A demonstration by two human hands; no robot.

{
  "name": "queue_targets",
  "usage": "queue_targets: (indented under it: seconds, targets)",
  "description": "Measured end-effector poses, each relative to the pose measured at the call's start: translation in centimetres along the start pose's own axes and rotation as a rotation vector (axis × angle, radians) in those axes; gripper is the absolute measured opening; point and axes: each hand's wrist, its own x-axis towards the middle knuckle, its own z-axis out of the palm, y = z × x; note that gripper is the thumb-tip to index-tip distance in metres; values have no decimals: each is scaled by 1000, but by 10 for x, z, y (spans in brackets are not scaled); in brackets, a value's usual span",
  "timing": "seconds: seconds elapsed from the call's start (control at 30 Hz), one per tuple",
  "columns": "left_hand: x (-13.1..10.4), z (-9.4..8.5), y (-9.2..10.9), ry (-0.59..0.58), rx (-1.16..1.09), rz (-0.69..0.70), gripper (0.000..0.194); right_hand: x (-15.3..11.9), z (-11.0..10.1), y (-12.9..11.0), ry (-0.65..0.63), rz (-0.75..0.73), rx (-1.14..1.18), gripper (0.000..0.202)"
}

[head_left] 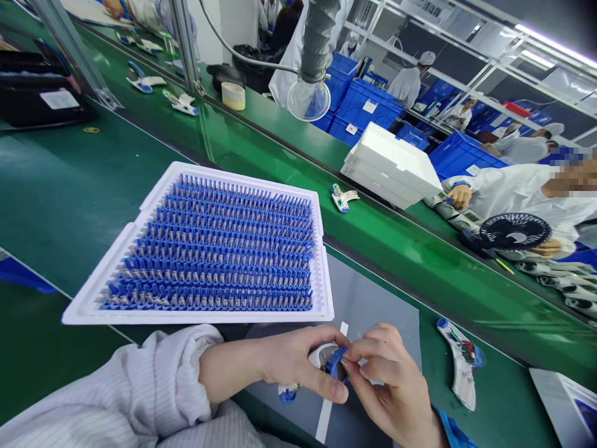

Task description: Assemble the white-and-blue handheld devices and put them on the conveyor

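Observation:
My left hand (298,367) wraps its thumb and fingers around a small white and blue plastic housing (334,362). The fingertips of my right hand (392,379) pinch together at its blue edge; whatever small piece may be between them is hidden. Part of another blue and white end (288,393) shows beneath my left hand. Both hands are over a grey mat (368,298) with a white stripe. Just beyond them lies a white tray (200,317), filled with rows of small blue parts (219,249) bearing upright metal-looking pieces.
An opened curved white casing (459,367) lies to the right. Along the green conveyor belt (280,174) sits another small assembly (342,198). Stacked white trays (392,165) stand behind it. A co-worker's hand (459,196) and a black fan (515,231) are across the belt.

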Motion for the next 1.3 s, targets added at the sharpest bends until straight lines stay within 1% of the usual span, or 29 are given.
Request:
queue_targets:
  seconds: [0.2, 0.4, 0.47, 0.57, 0.63, 0.73, 0.8, 0.87, 1.0, 1.17, 1.3]
  targets:
    - [1, 2, 4, 23, -20, -9, 67, 1, 1, 0, 0, 1, -32, 26]
    - [1, 2, -2, 6, -59, -9, 60, -13, 5, 5, -69, -2, -106, 20]
    - [1, 2, -4, -7, -100, -23, 60, -16, 4, 5, -88, 4, -67, 20]
    - [2, 2, -3, -39, -192, -46, 66, -16, 3, 4, -110, 18, 24, 24]
    - [1, 2, -1, -47, -217, -42, 68, -14, 3, 2, -87, 28, 55, 27]
    - [1, 3, 0, -48, -197, -47, 69, -10, 2, 0, 10, 25, 39, 29]
    - [1, 3, -1, -50, -192, -69, 71, -6, 1, -2, 49, 21, 24, 30]
    - [1, 3, -2, -47, -192, -75, 68, -3, 1, -2, 48, 26, 24, 31]
    - [0, 2, -1, -28, -131, -5, 59, -2, 0, -1, 20, 37, 34, 31]
    - [-2, 2, 4, 7, -40, 8, 62, -3, -1, 0, 8, 55, 27, 27]
    - [-2, 2, 4, 23, 26, 16, 64, -6, 0, 1, -7, 57, 36, 28]
